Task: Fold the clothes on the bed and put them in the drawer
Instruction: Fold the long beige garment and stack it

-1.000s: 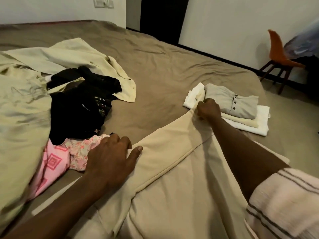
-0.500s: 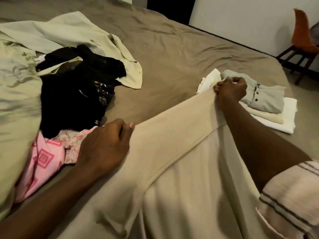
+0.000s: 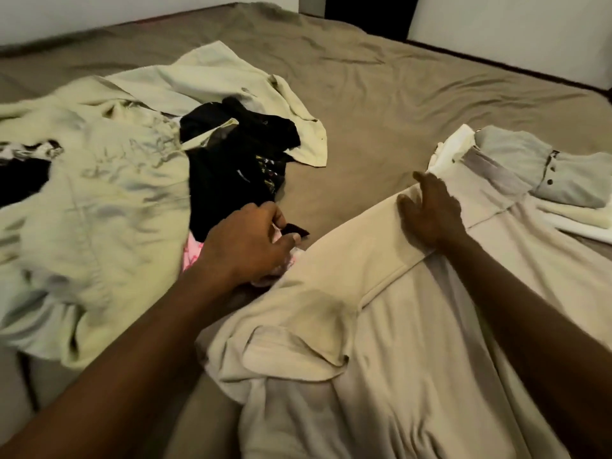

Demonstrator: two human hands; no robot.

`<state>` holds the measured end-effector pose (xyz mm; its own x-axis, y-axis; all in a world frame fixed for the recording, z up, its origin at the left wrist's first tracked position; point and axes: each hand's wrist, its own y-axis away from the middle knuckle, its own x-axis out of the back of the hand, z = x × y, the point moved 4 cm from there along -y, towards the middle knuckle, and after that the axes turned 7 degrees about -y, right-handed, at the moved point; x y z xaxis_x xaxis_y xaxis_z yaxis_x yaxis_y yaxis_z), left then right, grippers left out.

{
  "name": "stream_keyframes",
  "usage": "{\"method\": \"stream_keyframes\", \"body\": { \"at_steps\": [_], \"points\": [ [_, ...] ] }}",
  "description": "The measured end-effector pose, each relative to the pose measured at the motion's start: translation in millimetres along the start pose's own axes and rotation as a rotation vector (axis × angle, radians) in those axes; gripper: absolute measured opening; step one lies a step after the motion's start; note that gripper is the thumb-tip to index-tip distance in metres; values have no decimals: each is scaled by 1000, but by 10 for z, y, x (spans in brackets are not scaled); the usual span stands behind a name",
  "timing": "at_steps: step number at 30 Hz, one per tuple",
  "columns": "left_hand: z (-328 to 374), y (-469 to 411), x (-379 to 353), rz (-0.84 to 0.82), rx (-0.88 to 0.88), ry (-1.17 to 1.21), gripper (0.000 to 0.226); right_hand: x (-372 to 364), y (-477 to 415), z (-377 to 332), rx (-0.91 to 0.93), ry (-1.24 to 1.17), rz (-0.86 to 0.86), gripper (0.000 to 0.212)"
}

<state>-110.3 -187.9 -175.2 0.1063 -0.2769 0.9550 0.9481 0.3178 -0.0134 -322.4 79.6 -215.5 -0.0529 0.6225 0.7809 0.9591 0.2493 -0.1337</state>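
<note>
Smoothing a folded strip of the beige garment, spread across the near part of the bed. Pressing on the strip with the right hand, fingers straight and spread, gripping nothing. Holding the left hand at the garment's left edge, fingers curled over the pink cloth; cannot tell whether anything is pinched there. To fold well, probably best to sweep along the crease toward its far end, pin the near corner with the left hand, and flatten the bunched flap at the near left before folding again, or risk a lumpy bundle. Mind the strip's far end, which reaches the folded stack at right: draw cloth back rather than push, so as not to shove the stack. Crowded at left by black clothes and pale green cloth, just beside the garment. Open sheet only on the far side, plus a narrow gap between heap and garment. No drawer in view.
</note>
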Motion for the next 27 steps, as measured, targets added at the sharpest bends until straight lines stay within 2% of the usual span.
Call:
{"method": "stream_keyframes", "body": {
  "at_steps": [2, 4, 5, 8, 10, 12, 14, 16, 18, 19, 20, 22, 23, 25, 27],
  "points": [
    [-220, 110, 21, 28, 7, -313, 65, -121, 445, -356, 75, -107, -34, 61],
    [-402, 206, -40, 91, 43, -423, 85, -287, 774, -629, 118, -167, -131, 53],
    [-444, 254, -84, 141, 37, -449, 86, -376, 911, -729, 146, -176, -186, 48],
    [-539, 194, -125, 273, -5, -561, 68, -555, 1269, -940, 205, -118, -301, 57],
    [-636, 52, 53, 305, 72, -570, 60, -625, 1450, -979, 214, -50, -331, 63],
    [-690, -62, 209, 267, 162, -522, 63, -655, 1584, -928, 201, 19, -358, 65],
    [-613, -1, 224, 217, 179, -393, 70, -651, 1700, -894, 192, 61, -386, 66],
    [-418, 331, 231, 274, 101, -415, 65, -636, 1729, -890, 191, 73, -380, 65],
    [-296, 688, 214, 301, -10, -493, 46, -648, 1716, -910, 167, 82, -343, 64],
    [-300, 777, 201, 208, -28, -482, 39, -664, 1691, -922, 147, 96, -334, 63],
    [-318, 830, 186, 46, -18, -422, 36, -678, 1670, -940, 129, 109, -333, 63],
    [-359, 943, 97, -372, 28, -223, 48, -700, 1654, -966, 105, 146, -344, 63],
    [-373, 979, 63, -462, 16, -162, 57, -707, 1651, -969, 102, 171, -345, 64],
    [-448, 1041, 81, -432, -32, -93, 66, -718, 1683, -1006, 72, 183, -367, 67],
    [-569, 1069, 34, -386, -18, 17, 58, -717, 1749, -1033, 32, 166, -381, 71]
  ]
}}
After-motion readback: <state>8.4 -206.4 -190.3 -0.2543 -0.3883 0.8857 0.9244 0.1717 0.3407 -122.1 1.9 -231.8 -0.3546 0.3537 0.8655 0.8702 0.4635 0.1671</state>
